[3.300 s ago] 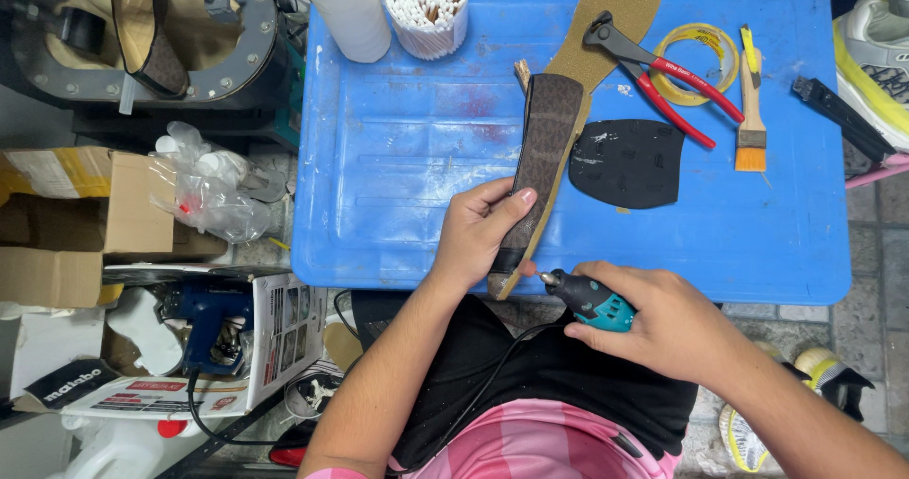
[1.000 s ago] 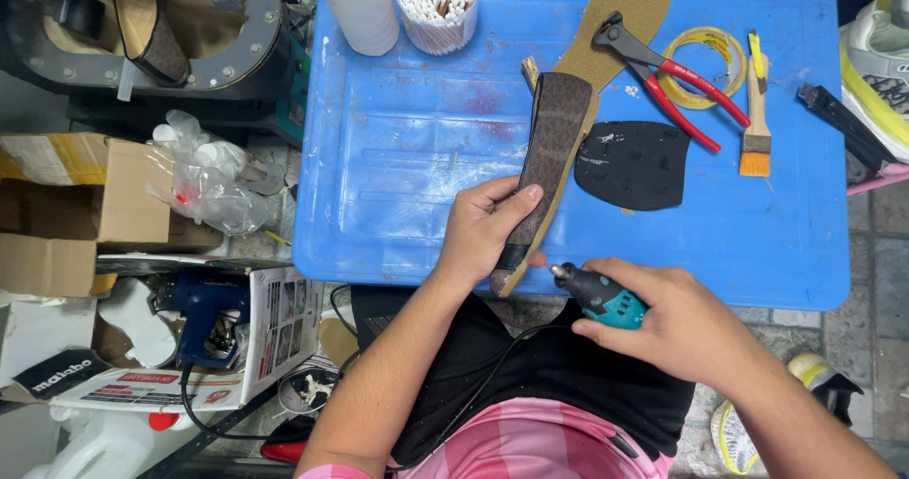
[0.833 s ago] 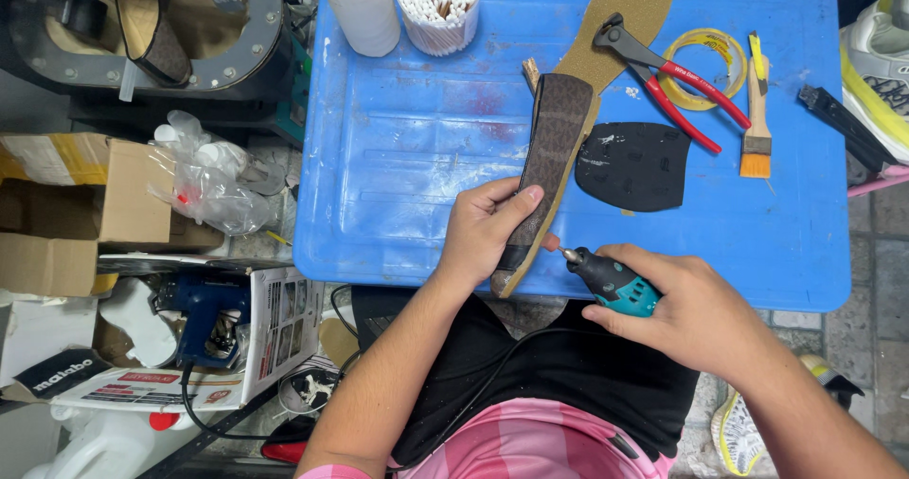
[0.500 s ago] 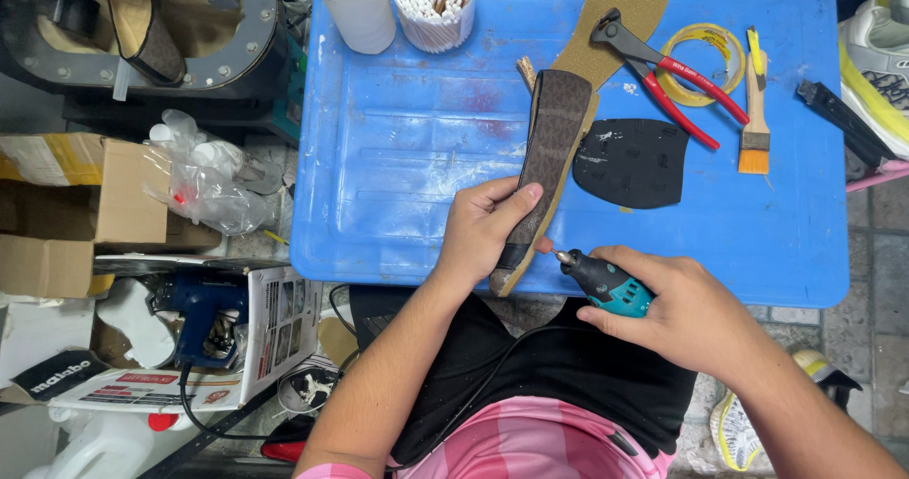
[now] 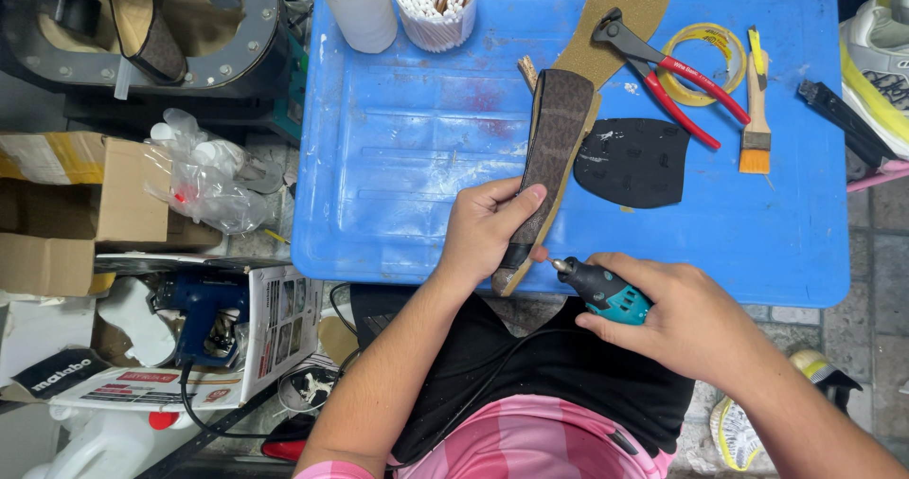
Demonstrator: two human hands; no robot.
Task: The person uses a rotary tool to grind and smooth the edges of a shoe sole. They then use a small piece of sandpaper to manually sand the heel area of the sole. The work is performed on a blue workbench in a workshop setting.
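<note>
Blue plastic table (image 5: 398, 157) carried the work. At its near edge the left hand (image 5: 488, 228) pinched one brown shoe sole (image 5: 552, 152), heel end overhanging. The right hand (image 5: 686, 323) clenched one teal rotary tool (image 5: 601, 290), tip just beside that heel: edge-grinding seemingly underway, needing steady contact. Farther back lay one pair of pincers (image 5: 663, 72), one brush (image 5: 755, 110), one tape roll (image 5: 710, 58).

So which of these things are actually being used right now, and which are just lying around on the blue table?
In use:
left hand gripping the brown insole strip
right hand holding the teal rotary tool

Lying about:
red-handled pincers
small brush
tape roll
black sole patch
cup of cotton swabs
tan insole
</note>
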